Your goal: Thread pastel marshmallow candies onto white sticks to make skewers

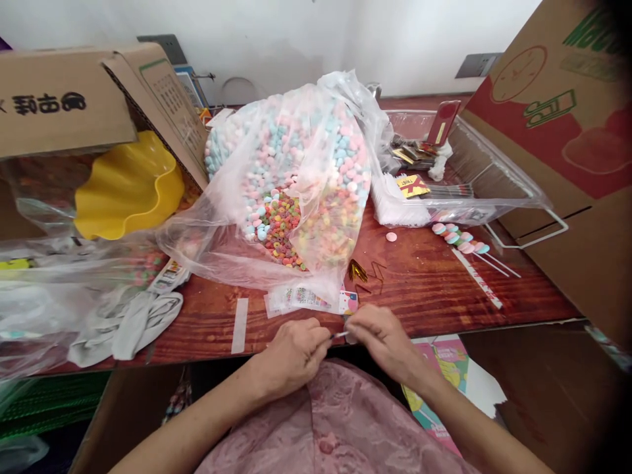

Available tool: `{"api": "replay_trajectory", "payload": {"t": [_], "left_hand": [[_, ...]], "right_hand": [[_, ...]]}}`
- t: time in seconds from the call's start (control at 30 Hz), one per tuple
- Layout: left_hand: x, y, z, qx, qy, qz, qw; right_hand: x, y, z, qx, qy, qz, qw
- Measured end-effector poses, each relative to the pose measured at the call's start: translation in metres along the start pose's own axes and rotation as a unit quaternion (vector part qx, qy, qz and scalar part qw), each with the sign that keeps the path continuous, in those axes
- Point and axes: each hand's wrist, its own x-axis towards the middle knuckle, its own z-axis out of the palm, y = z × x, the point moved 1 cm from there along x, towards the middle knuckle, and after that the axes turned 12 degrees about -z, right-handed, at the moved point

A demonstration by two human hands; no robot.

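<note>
A person's left hand (299,345) and right hand (378,339) sit close together at the near edge of a dark red counter (424,283), fingers pinched narrowly on a thin pale stick (342,334) between them, a hold that suits so slight a thing; what the right fingertips cover cannot be told. Just beyond the hands lie printed plastic packets (303,299), flat and within easy reach, with a whitish strip (239,326) to the left of the left hand. Gold ties (357,270) lie bunched ahead of the right hand, probably for handiness. Farther out slumps a large clear bag (316,141), its opening apparently facing the hands for access to the pastel sweets and colored rings (281,224) inside. Ahead and right of the right hand, sweets on sticks (461,239) lie together, perhaps to be apart from loose ones, before a clear tray (513,178) that corrals small items. Well left of the left hand, crumpled pale cloth (143,322) lies near a wavy yellow bowl (128,191).
</note>
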Motion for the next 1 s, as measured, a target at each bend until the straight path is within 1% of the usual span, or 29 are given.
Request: {"api": "replay_trajectory", "payload": {"t": [0.03, 0.07, 0.1, 0.13, 0.2, 0.23, 0.27, 0.3, 0.33, 0.43, 0.5, 0.57, 0.67, 0.77, 0.9, 1.0], "left_hand": [[0.001, -0.003, -0.003, -0.052, 0.011, -0.013, 0.999], [0.001, -0.007, -0.005, -0.113, 0.020, -0.032, 0.993], [0.003, -0.009, -0.008, -0.181, 0.022, -0.057, 0.982], [0.004, -0.011, -0.010, -0.251, 0.021, -0.088, 0.964], [0.006, -0.012, -0.011, -0.371, 0.014, -0.157, 0.915], [0.006, -0.011, -0.010, -0.411, 0.011, -0.188, 0.892], [0.007, -0.009, -0.009, -0.434, 0.008, -0.213, 0.875], [0.007, -0.007, -0.007, -0.443, 0.003, -0.231, 0.866], [0.007, -0.004, -0.005, -0.444, -0.002, -0.240, 0.863], [0.007, 0.000, -0.002, -0.429, -0.023, -0.244, 0.869], [0.006, 0.000, 0.000, -0.428, -0.034, -0.246, 0.869], [0.006, -0.002, 0.001, -0.441, -0.040, -0.263, 0.857], [0.008, -0.004, 0.003, -0.481, -0.037, -0.296, 0.825], [0.012, -0.001, 0.001, -0.528, -0.033, -0.300, 0.794], [0.014, 0.001, -0.006, -0.566, -0.015, -0.297, 0.769], [0.010, -0.002, -0.009, -0.577, 0.017, -0.304, 0.758]], "right_hand": [[0.000, 0.011, -0.010, -0.044, 0.047, 0.011, 0.998], [0.000, 0.024, -0.020, -0.111, 0.094, 0.028, 0.989], [-0.001, 0.037, -0.029, -0.185, 0.128, 0.055, 0.973], [-0.001, 0.049, -0.035, -0.218, 0.147, 0.079, 0.962], [0.000, 0.068, -0.040, -0.261, 0.153, 0.110, 0.947], [0.001, 0.073, -0.039, -0.271, 0.146, 0.119, 0.944], [0.003, 0.076, -0.036, -0.282, 0.136, 0.126, 0.941], [0.006, 0.077, -0.032, -0.292, 0.124, 0.130, 0.939], [0.009, 0.076, -0.029, -0.300, 0.110, 0.132, 0.938], [0.019, 0.074, -0.025, -0.305, 0.058, 0.120, 0.943], [0.023, 0.076, -0.030, -0.300, 0.028, 0.106, 0.948], [0.024, 0.080, -0.040, -0.292, 0.015, 0.092, 0.952], [0.018, 0.083, -0.053, -0.279, 0.031, 0.077, 0.957], [0.009, 0.086, -0.060, -0.266, 0.079, 0.069, 0.958], [-0.004, 0.088, -0.055, -0.270, 0.133, 0.062, 0.951], [-0.009, 0.086, -0.047, -0.287, 0.139, 0.061, 0.946]]}}
